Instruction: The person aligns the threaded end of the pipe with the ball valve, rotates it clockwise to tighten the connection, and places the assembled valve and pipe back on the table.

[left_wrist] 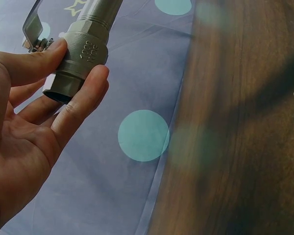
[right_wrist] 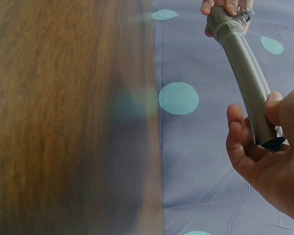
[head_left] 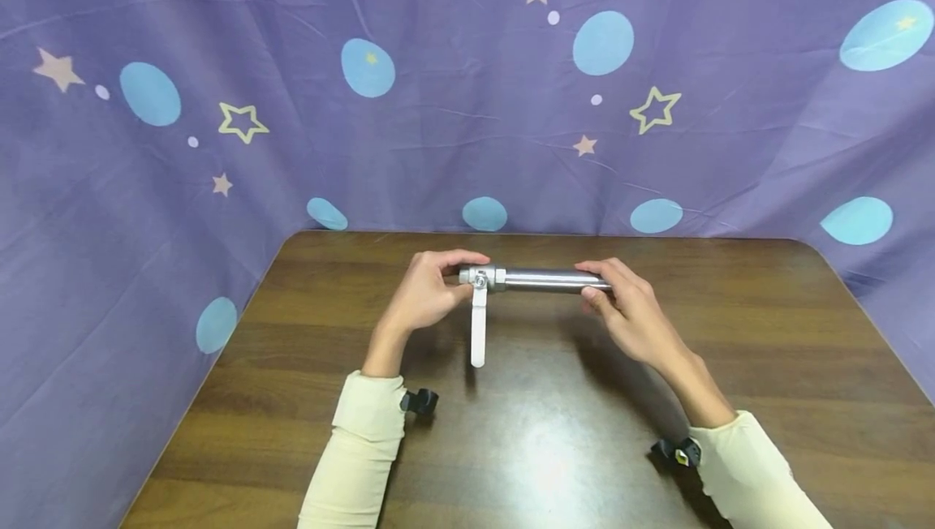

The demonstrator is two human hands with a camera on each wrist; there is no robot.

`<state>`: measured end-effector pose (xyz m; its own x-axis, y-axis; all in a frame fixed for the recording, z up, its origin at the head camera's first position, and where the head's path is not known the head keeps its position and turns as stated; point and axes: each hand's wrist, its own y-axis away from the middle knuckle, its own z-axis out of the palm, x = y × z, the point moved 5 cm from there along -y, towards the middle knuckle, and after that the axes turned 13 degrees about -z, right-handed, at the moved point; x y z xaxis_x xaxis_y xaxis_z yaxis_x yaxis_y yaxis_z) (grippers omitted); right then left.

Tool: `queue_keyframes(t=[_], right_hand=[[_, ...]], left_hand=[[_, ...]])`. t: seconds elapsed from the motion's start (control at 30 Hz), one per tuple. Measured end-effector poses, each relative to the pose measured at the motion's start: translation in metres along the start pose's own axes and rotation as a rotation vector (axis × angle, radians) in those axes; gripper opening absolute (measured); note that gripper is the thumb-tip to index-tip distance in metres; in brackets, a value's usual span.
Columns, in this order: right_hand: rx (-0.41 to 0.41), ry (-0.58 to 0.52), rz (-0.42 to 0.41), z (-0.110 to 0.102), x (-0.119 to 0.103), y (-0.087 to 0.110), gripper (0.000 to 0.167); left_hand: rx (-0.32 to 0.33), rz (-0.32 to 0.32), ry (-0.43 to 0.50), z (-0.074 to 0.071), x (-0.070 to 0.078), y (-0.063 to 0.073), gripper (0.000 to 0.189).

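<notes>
A metal ball valve [head_left: 488, 276] joined to a steel pipe [head_left: 548, 280] is held level above the wooden table. My left hand [head_left: 427, 290] pinches the valve body between thumb and fingers; its hexagonal open end shows in the left wrist view beside the fingers. From the valve a white lever handle [head_left: 478, 334] points toward me. At the pipe's other end my right hand [head_left: 631, 306] grips with thumb in front and fingers behind. The right wrist view shows the pipe's dark open end [right_wrist: 273, 143] close to the palm.
Below lies a brown wooden table [head_left: 307, 423] with rounded far corners and a bright glare spot near its middle. A purple curtain [head_left: 453, 123] with stars and blue ovals hangs behind and at the sides. Black wrist mounts [head_left: 420, 402] sit at both sleeves.
</notes>
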<state>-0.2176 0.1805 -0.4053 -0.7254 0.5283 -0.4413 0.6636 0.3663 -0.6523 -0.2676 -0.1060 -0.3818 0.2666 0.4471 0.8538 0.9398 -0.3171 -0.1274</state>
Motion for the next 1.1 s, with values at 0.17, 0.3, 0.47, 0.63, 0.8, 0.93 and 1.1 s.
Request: queue_keyframes(t=[0.17, 0.3, 0.47, 0.63, 0.8, 0.93, 1.1], right_hand=[[0.042, 0.009, -0.017, -0.0014, -0.0003, 0.0016, 0.037], [0.059, -0.027, -0.023, -0.0021, -0.0016, 0.0025, 0.045], [0.029, -0.024, -0.031, -0.0008, -0.0034, 0.0024, 0.048], [0.041, -0.01, -0.048, -0.0014, -0.0034, 0.001, 0.047], [0.064, -0.013, -0.072, -0.0028, -0.0038, 0.0005, 0.046], [0.074, -0.022, -0.078, -0.0034, -0.0035, -0.0001, 0.044], [0.08, -0.021, -0.076, -0.0038, -0.0035, -0.0019, 0.043]], left_hand=[[0.0, -0.004, 0.007, 0.0004, -0.0013, 0.0008, 0.043], [0.0, -0.005, 0.011, 0.0006, -0.0014, 0.0012, 0.043], [-0.003, -0.006, 0.014, 0.0013, -0.0007, 0.0011, 0.044], [-0.004, -0.005, 0.022, 0.001, 0.0, 0.0008, 0.043], [-0.006, -0.004, 0.024, 0.0003, -0.0003, 0.0004, 0.043], [-0.006, -0.004, 0.026, -0.0005, -0.0014, 0.0003, 0.043], [-0.001, -0.002, 0.022, -0.0011, -0.0013, 0.0003, 0.043]])
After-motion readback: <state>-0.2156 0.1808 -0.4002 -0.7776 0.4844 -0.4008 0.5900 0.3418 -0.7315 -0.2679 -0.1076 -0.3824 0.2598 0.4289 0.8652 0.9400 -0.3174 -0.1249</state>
